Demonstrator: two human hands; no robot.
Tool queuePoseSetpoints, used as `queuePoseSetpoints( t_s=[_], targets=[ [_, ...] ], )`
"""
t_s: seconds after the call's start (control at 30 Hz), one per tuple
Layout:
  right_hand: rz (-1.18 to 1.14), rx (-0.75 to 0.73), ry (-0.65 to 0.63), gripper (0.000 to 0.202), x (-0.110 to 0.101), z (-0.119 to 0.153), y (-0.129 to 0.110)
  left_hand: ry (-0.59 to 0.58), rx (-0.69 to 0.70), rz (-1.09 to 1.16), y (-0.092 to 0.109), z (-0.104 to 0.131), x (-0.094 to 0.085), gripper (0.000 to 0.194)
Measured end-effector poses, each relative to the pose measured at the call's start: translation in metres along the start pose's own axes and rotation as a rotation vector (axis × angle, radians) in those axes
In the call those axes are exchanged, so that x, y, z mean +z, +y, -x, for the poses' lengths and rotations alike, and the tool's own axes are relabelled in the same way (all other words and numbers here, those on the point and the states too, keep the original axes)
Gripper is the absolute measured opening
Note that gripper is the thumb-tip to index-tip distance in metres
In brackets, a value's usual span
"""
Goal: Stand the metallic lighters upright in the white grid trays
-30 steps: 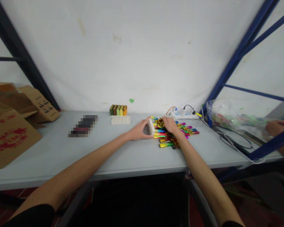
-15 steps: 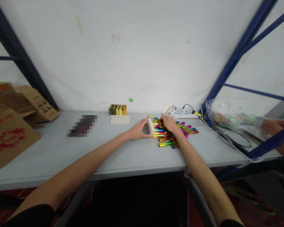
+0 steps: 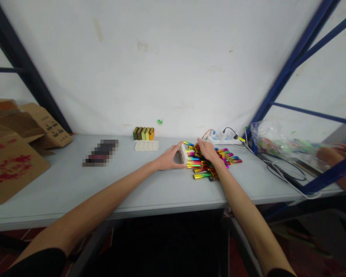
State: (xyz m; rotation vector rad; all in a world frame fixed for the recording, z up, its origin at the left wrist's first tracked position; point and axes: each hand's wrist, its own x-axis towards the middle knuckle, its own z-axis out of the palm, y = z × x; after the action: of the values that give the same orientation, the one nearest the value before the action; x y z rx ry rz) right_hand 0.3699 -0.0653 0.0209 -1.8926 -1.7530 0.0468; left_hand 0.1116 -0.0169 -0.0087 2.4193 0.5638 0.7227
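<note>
The left hand (image 3: 168, 158) grips the white tray (image 3: 183, 154) between thumb and fingers, thumb at the near end and fingertips at the far end. The white tray stands on edge, tilted, at the left side of a pile of shiny, many-coloured sticks (image 3: 202, 176) on the bench (image 3: 127, 192). Several sticks lie with their ends pointing towards it, though whether they touch it cannot be told. The right hand (image 3: 207, 151) is over the upper part of the pile, its fingers bent down; they hide what lies beneath, so whether they pinch a stick cannot be told. Left of the hands, the flat tray (image 3: 147, 146), pale and dimpled, lies just in front of a row of upright blocks (image 3: 143, 133) in green, brown, yellow and orange, near the wall (image 3: 173, 69). Farther left is a dark, pixelated patch (image 3: 101, 153), its content unreadable, and beyond it open cardboard boxes (image 3: 17, 169), one with a red print. Behind the pile, near the wall, sits the white power strip (image 3: 225, 140) with plugs in it. Cables (image 3: 276, 165) run to the right, past clear plastic wrapping (image 3: 269, 136) and a blue frame (image 3: 276, 84). At the far right, another person's hand (image 3: 331, 157) shows beside the wrapping.
</note>
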Motion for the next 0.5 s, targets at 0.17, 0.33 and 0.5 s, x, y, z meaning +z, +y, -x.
queuePoseSetpoints(
  t_s=[0.17,0.33,0.5],
  targets=[
    [-0.002,-0.01,-0.012,0.081,0.0,-0.0013,-0.0018,-0.006,-0.006,-0.009,0.0,-0.0001,-0.0007,0.127],
    [-0.015,-0.033,-0.014,0.077,0.0008,-0.0008,-0.0046,-0.009,-0.007,-0.004,0.0,0.0001,-0.0005,0.126],
    [0.017,-0.05,0.003,0.07,-0.0004,0.0001,-0.0083,-0.003,0.005,0.003,-0.001,-0.0004,0.0003,0.126]
  ],
)
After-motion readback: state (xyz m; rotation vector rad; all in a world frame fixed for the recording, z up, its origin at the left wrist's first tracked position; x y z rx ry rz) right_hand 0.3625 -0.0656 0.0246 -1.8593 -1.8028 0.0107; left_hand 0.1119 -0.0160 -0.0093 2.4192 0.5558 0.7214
